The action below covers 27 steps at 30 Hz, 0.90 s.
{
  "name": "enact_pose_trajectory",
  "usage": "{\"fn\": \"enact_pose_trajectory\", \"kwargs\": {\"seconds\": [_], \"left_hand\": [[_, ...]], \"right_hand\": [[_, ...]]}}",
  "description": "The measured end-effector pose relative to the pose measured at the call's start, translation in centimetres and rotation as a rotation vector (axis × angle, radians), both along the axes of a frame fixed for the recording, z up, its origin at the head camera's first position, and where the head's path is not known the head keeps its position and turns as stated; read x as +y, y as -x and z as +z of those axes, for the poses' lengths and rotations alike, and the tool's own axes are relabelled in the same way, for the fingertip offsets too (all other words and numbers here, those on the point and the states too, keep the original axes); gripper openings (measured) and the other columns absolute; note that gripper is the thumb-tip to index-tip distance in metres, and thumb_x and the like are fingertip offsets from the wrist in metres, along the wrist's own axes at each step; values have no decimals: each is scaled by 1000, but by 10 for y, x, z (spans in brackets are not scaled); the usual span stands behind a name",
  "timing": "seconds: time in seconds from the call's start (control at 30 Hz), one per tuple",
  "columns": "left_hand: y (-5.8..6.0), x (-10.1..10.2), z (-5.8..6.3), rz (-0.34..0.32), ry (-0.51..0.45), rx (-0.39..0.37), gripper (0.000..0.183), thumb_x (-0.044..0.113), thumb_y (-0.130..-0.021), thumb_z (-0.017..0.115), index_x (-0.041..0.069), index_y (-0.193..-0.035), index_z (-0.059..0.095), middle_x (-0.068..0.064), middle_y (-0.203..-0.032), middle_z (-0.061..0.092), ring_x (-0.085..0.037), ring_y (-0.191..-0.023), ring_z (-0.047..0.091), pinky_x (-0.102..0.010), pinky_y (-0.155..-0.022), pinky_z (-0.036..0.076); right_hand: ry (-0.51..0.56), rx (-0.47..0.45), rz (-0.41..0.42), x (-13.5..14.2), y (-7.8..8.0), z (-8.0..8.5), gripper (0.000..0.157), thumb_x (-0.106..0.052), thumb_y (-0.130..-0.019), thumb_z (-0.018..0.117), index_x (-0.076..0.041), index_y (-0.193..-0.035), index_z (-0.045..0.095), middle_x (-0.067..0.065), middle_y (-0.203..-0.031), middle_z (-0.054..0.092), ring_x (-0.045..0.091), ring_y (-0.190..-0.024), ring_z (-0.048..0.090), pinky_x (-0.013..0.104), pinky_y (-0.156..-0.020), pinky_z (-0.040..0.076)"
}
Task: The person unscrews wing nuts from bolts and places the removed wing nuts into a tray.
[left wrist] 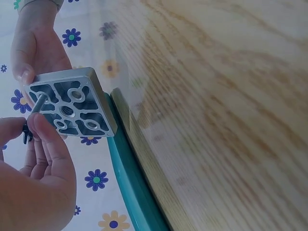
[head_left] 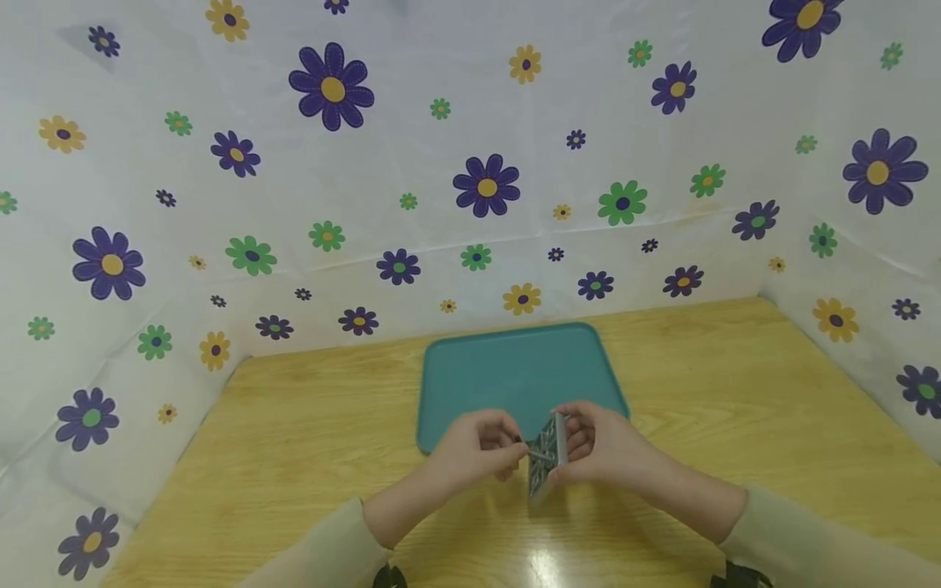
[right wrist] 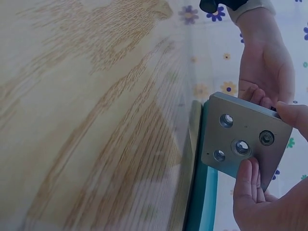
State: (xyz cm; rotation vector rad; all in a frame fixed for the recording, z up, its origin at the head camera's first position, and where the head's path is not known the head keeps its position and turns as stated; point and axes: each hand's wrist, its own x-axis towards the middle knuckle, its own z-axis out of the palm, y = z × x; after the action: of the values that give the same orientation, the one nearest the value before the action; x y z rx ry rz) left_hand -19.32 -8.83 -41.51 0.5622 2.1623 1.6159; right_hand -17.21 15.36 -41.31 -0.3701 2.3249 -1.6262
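My right hand (head_left: 613, 449) holds a square grey metal plate (right wrist: 216, 139) by its edges, tilted up above the table. One face is smooth with round holes; its other face (left wrist: 98, 103) is ribbed. A bolt (left wrist: 39, 102) passes through a corner hole, its socket head (right wrist: 266, 138) on the smooth side and its threaded shank sticking out of the ribbed side. At the shank's free end, my left hand (head_left: 474, 445) pinches a small black part (left wrist: 27, 132) with prongs. Fingers partly cover that part, so whether it sits on the thread cannot be told.
A teal tray (head_left: 515, 376) lies on the wooden table (head_left: 316, 433) just beyond my hands. White cloth (head_left: 412, 147) printed with flowers stands along the back and both sides of the table.
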Motion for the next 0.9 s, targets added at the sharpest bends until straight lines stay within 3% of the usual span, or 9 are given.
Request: {"fn": "enact_pose_trajectory", "kwargs": {"seconds": [0.47, 0.9], "left_hand": [[2, -1, 2, 102, -12, -170, 19, 13, -103, 69, -6, -107, 69, 4, -74, 68, -6, -68, 64, -25, -69, 60], [11, -4, 1, 240, -45, -197, 20, 8, -98, 77, -7, -110, 73, -5, -88, 79, -7, -70, 71, -32, -79, 66]], "right_hand": [[32, 5, 8, 1, 1, 2, 87, -4, -75, 91, 13, -147, 46, 16, -114, 67, 19, -95, 66, 27, -86, 59], [52, -16, 10, 4, 0, -2, 87, -3, -77, 90, 12, -150, 45, 15, -114, 66, 19, -94, 65, 28, -84, 59]]}}
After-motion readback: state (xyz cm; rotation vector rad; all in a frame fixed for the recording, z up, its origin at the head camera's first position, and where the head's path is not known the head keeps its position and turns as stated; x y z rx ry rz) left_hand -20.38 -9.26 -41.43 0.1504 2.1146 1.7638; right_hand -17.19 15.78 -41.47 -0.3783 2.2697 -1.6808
